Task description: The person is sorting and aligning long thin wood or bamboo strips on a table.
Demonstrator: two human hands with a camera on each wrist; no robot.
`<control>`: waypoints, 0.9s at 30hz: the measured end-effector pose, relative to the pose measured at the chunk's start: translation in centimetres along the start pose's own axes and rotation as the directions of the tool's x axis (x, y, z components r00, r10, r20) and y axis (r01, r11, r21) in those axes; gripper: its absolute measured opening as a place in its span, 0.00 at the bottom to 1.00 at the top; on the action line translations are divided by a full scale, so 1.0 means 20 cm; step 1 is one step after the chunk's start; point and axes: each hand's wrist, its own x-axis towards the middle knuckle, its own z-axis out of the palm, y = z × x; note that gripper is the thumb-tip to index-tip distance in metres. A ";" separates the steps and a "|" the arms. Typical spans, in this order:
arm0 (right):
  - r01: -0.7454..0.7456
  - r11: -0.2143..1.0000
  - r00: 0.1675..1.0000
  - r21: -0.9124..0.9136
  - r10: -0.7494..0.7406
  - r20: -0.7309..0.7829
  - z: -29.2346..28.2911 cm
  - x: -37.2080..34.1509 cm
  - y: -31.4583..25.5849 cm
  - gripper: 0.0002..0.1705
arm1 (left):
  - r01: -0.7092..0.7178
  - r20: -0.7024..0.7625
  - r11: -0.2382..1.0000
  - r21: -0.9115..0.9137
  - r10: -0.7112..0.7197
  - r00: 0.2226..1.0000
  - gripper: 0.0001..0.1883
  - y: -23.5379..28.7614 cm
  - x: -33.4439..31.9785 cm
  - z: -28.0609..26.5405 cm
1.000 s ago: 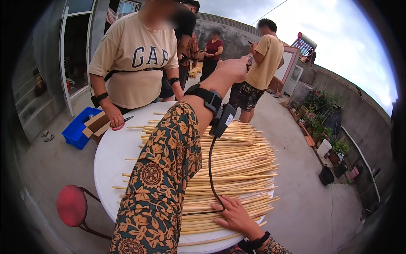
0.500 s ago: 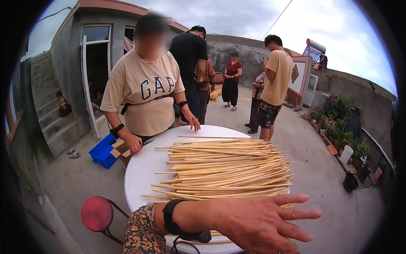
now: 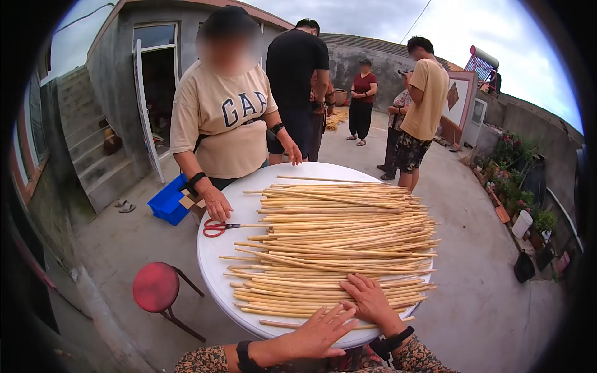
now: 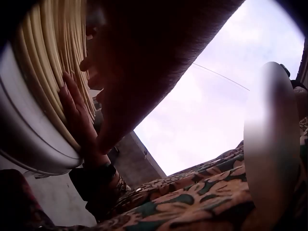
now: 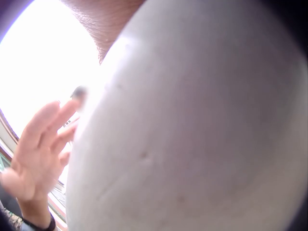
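A wide layer of long pale yellow stalks point(image 3: 336, 217) lies across a round white table point(image 3: 214, 261). My right hand point(image 3: 371, 301) rests on the stalks at the near side, fingers extended over them. Just left of it, my left hand point(image 3: 320, 332) is held above the table's near edge with its fingers spread and nothing in it; its fingertips overlap the right hand in the head view. The left wrist view shows the right hand point(image 4: 77, 113) along the stalks point(image 4: 48, 53). In the right wrist view the left hand point(image 5: 38, 159) appears palm on, fingers apart.
Red-handled scissors point(image 3: 217, 228) lie at the table's left, under the hand of a person point(image 3: 227, 118) standing across. A red stool point(image 3: 155, 287) and a blue crate point(image 3: 168, 202) stand left. Several people are farther back; potted plants point(image 3: 510, 174) line the right wall.
My left hand has come back from outstretched over the table to beside my right hand. The person across has released the scissors onto the table. The head view has shifted.
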 end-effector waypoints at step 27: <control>-0.023 0.997 0.996 0.080 0.016 0.087 -0.13 -0.04 0.08 0.27 | 0.445 -0.333 0.884 0.142 -0.380 0.863 0.39 -0.09 0.18 0.29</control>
